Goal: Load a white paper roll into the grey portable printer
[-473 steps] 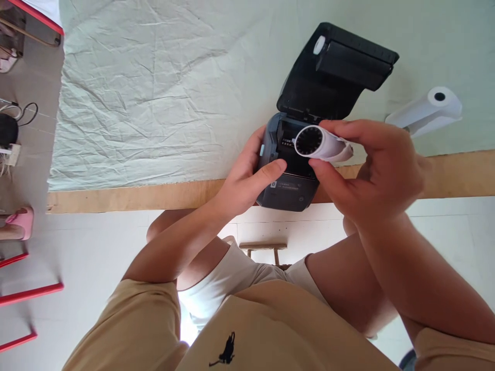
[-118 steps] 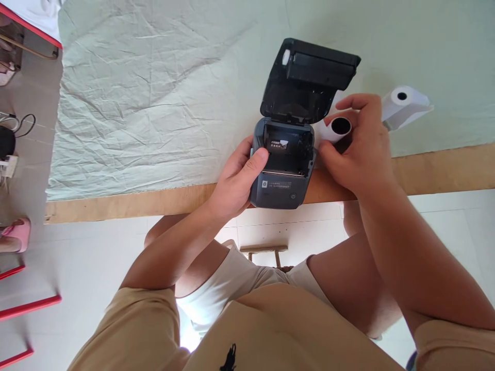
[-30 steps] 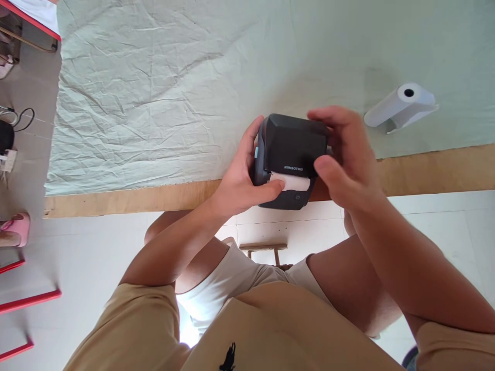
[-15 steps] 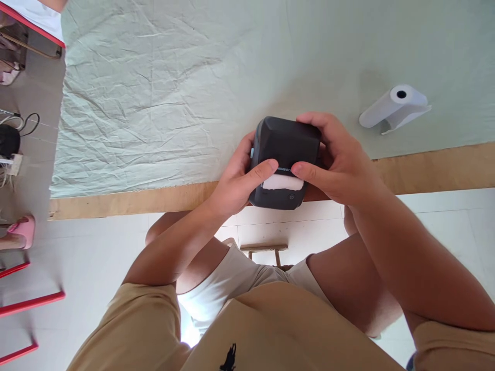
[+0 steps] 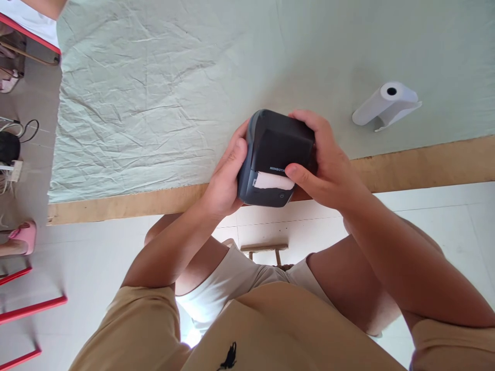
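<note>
Between my two hands is a black label printer with NIIMBOT lettering, held over the table's near edge and slightly tilted. A strip of white paper sticks out of its front slot, above a small power mark. My left hand grips the printer's left side, thumb along the side wall. Wrapped round the right side is my right hand, its thumb tip on the front by the lettering and the paper. The fingers beneath the printer are partly hidden.
On the green cloth to the right lies a white paper roll with a loose end. A bare wooden edge runs along the table front. Cables, red metal bars and another person's pink slipper are at the left.
The printer has turned a little and shifted slightly left in my hands. My left thumb has moved from its front onto its left side. The right thumb stays by the lettering.
</note>
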A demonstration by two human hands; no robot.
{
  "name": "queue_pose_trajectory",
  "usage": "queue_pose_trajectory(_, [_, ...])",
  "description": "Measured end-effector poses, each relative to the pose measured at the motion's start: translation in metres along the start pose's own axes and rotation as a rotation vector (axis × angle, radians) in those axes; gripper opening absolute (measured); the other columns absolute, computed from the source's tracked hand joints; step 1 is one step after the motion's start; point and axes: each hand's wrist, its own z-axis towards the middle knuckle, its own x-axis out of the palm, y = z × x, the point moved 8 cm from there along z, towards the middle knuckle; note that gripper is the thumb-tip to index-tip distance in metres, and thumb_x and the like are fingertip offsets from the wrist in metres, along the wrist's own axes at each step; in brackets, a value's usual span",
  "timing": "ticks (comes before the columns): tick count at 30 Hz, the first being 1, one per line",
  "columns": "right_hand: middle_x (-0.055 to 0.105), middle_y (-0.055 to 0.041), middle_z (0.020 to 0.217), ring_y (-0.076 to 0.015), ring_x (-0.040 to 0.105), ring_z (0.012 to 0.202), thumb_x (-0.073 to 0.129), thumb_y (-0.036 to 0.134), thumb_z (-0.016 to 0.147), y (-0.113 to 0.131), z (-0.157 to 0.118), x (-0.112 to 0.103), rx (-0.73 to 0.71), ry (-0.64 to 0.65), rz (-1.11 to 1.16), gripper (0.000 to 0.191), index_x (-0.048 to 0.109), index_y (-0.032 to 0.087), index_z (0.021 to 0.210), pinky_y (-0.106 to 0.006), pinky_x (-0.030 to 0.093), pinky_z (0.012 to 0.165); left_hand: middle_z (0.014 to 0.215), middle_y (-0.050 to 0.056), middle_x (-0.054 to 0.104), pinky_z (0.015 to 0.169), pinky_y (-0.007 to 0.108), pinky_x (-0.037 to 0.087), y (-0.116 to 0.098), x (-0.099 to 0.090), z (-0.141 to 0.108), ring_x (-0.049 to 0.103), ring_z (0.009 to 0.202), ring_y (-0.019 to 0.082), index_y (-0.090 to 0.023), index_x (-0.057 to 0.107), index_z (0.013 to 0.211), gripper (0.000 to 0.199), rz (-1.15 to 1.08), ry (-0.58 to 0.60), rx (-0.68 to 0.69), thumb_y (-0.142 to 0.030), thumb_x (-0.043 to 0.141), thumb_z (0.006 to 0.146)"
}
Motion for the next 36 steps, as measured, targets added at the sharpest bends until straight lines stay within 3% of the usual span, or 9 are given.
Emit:
queue_pose_trajectory(3, [0.066, -0.0149, 0.178, -0.0416, 0.073, 0.155, 0.076, 0.055, 0.108, 0.004, 0.0, -0.001, -0.04, 0.037, 0.055, 0.081, 0.043, 0.037, 0.179, -0.069, 0.072, 0.125, 0.132, 0.009, 0.087, 0.111, 0.047, 0.076, 0.002, 0.003, 0.0, 0.082, 0.151, 0.039, -0.031, 0.081, 0.137, 0.072, -0.098, -0.043, -0.07, -0.095, 0.063, 0.11])
queue_pose_trajectory(7, [0.06, -0.0145, 0.183, -0.044, 0.07, 0.16, 0.082, 0.062, 0.104, 0.002, -0.002, 0.001, -0.072, 0.103, 0.098, 0.092, 0.038, 0.039, 0.182, -0.07, 0.073, 0.124, 0.093, 0.006, 0.078, 0.08, 0.039, 0.076, 0.003, 0.009, -0.001, 0.091, 0.111, 0.033, -0.025, 0.081, 0.116, 0.066, -0.189, -0.052, -0.164, -0.086, 0.055, 0.118])
queue_pose_trajectory(12, [0.061, -0.0142, 0.181, -0.0423, 0.071, 0.16, 0.084, 0.059, 0.104, 0.003, -0.004, 0.003, -0.082, 0.079, 0.1, 0.093, 0.037, 0.04, 0.182, -0.068, 0.074, 0.121, 0.071, -0.001, 0.054, 0.059, 0.031, 0.061, 0.0, 0.002, 0.0, 0.067, 0.062, 0.015, -0.023, 0.064, 0.081, 0.069, -0.194, -0.108, -0.12, -0.079, 0.059, 0.121])
queue_pose_trajectory(14, [0.063, -0.0158, 0.178, -0.0418, 0.072, 0.157, 0.085, 0.061, 0.103, 0.003, -0.004, 0.001, -0.084, 0.055, 0.079, 0.094, 0.039, 0.037, 0.181, -0.066, 0.076, 0.115, 0.071, 0.0, 0.057, 0.061, 0.032, 0.062, 0.001, 0.001, 0.001, 0.07, 0.066, 0.017, -0.024, 0.062, 0.08, 0.065, -0.187, -0.122, -0.123, -0.073, 0.06, 0.122])
queue_pose_trajectory(17, [0.067, -0.0167, 0.171, -0.0433, 0.071, 0.154, 0.087, 0.07, 0.098, 0.003, -0.004, -0.009, -0.117, -0.052, -0.017, 0.092, 0.052, 0.034, 0.175, -0.065, 0.077, 0.106, 0.086, 0.004, 0.074, 0.081, 0.039, 0.074, 0.004, 0.004, 0.002, 0.088, 0.103, 0.028, -0.025, 0.071, 0.092, 0.058, -0.192, -0.115, -0.15, -0.073, 0.059, 0.121])
queue_pose_trajectory(20, [0.076, -0.0104, 0.136, -0.0357, 0.08, 0.122, 0.083, 0.082, 0.098, 0.004, -0.006, -0.021, -0.127, -0.208, -0.092, 0.08, 0.065, 0.036, 0.161, -0.057, 0.076, 0.09, 0.104, 0.009, 0.084, 0.097, 0.047, 0.078, 0.006, 0.009, 0.0, 0.088, 0.133, 0.038, -0.024, 0.078, 0.108, 0.063, -0.216, -0.073, -0.144, -0.082, 0.057, 0.117])
queue_pose_trajectory(24, [0.071, 0.0015, 0.124, -0.0104, 0.056, 0.062, 0.072, 0.077, 0.114, 0.016, -0.002, -0.028, -0.156, -0.469, 0.037, 0.047, 0.063, 0.041, 0.142, -0.035, 0.05, 0.054, 0.1, 0.005, 0.083, 0.076, 0.039, 0.071, 0.008, 0.007, -0.003, 0.09, 0.106, 0.032, -0.027, 0.081, 0.12, 0.054, -0.12, -0.032, -0.107, -0.079, 0.075, 0.109])
queue_pose_trajectory(29, [0.058, 0.0032, 0.105, -0.013, 0.072, 0.073, 0.078, 0.055, 0.115, 0.038, 0.008, -0.037, -0.291, -0.771, 0.078, 0.031, 0.056, 0.034, 0.114, -0.028, 0.037, 0.049, 0.092, 0.003, 0.079, 0.063, 0.034, 0.06, 0.006, 0.002, -0.004, 0.08, 0.08, 0.024, -0.025, 0.081, 0.115, 0.054, -0.078, -0.042, -0.078, -0.078, 0.081, 0.105])
queue_pose_trajectory(36, [0.078, 0.0004, 0.086, -0.016, 0.057, 0.066, 0.067, 0.026, 0.105, 0.061, 0.023, -0.024, -0.087, -0.225, -0.568, 0.009, 0.075, 0.028, 0.101, -0.036, 0.033, 0.062, 0.091, 0.001, 0.077, 0.069, 0.035, 0.063, 0.001, 0.009, -0.005, 0.081, 0.082, 0.023, -0.026, 0.077, 0.112, 0.057, -0.038, 0.013, -0.065, -0.079, 0.091, 0.1])
